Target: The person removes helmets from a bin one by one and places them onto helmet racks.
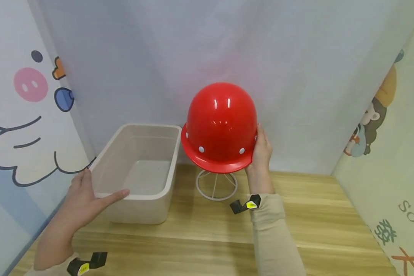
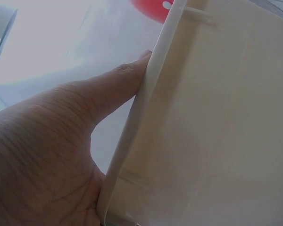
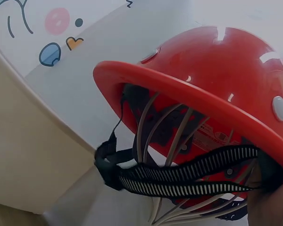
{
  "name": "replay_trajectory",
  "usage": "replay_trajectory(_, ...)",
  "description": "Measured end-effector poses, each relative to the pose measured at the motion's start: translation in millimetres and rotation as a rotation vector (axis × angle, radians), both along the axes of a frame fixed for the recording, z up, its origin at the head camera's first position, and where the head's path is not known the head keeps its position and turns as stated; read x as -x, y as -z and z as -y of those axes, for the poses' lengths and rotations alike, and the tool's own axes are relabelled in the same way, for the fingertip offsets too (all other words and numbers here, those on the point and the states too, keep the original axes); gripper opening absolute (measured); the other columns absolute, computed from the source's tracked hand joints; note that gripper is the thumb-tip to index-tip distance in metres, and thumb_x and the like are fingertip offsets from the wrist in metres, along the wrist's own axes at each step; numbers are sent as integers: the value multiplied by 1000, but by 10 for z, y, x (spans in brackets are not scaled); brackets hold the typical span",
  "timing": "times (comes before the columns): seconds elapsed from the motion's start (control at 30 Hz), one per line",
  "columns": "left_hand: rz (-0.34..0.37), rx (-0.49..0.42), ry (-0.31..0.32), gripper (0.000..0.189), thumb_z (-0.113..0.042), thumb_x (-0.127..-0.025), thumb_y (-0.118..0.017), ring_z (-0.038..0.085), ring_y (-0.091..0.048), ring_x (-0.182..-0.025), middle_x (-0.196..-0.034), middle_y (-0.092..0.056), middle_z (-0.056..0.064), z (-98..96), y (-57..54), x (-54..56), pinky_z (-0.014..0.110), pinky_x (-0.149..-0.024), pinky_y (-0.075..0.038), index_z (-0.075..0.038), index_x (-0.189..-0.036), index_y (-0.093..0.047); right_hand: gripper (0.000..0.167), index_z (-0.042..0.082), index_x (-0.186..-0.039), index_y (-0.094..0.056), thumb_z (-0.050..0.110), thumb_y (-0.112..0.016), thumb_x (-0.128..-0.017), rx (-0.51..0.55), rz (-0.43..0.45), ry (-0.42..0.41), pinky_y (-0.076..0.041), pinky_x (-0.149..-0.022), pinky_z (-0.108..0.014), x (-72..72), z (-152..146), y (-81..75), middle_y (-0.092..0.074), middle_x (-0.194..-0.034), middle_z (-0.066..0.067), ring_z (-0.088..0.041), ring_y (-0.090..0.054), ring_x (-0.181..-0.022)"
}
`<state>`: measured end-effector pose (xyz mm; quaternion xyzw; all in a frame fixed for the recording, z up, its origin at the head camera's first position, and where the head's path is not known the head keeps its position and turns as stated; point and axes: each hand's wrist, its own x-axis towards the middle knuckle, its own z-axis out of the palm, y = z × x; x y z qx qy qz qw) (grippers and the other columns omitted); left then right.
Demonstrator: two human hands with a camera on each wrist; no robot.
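At the centre of the frame, the glossy red, domed hard hat sits over a white wire stand on the wood-grain desk. The right grip holds only its right side, so the hat could tip leftward and knock the beige rectangular plastic bin. The black, white-striped chin strap hangs by the wires and might snag, toppling the stand. At lower left, the left grip is spread across the bin's corner; pressing there could shift it.
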<state>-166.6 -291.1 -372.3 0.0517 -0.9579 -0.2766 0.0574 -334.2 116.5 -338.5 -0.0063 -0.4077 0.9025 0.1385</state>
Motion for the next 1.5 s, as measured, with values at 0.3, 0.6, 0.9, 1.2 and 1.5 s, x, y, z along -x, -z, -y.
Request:
replay_trajectory(0.3,16,5,1,133,-67,-83,-70,68,-22,-131,-151,-3,48,18,-1,10,80,-97,-30,13,-153,10,26,14,-106,-70,38,-71,-94,38,-5,-47,-55,-89,-31,8,-18,-4,-67,-107,1,-17,-61,-104)
replay_trajectory(0.6,25,0,2,133,-67,-82,-70,68,-23,-131,-152,-3,47,18,9,18,80,-97,-31,14,-152,8,34,16,-120,-69,41,-68,-96,-76,20,-128,-54,-92,-28,2,-120,57,-65,-117,2,-16,-59,-110)
replay_trajectory(0.9,27,1,-6,133,-68,-82,-70,68,-25,-130,-151,-5,48,16,-5,22,80,-96,-31,13,-153,7,31,13,-124,-64,34,-59,-103,-81,-59,-225,-55,-92,-27,-25,-201,93,-64,-117,0,-16,-60,-107)
replay_trajectory(1.2,35,3,-1,132,-68,-82,-69,69,-23,-130,-151,-4,48,13,-21,40,82,-95,-31,13,-154,7,47,21,-151,-40,34,-50,-106,-170,-52,-273,-54,-95,-27,-202,-338,195,-49,-147,-2,-19,-52,-126)
replay_trajectory(1.5,-226,114,55,114,-61,-81,-76,66,-29,-128,-150,-24,43,-14,-24,17,82,-89,-30,9,-154,-22,57,23,-156,-30,46,-47,-106,-385,-81,-272,-53,-100,-36,-532,-528,445,-66,-130,-5,-21,-65,-114)
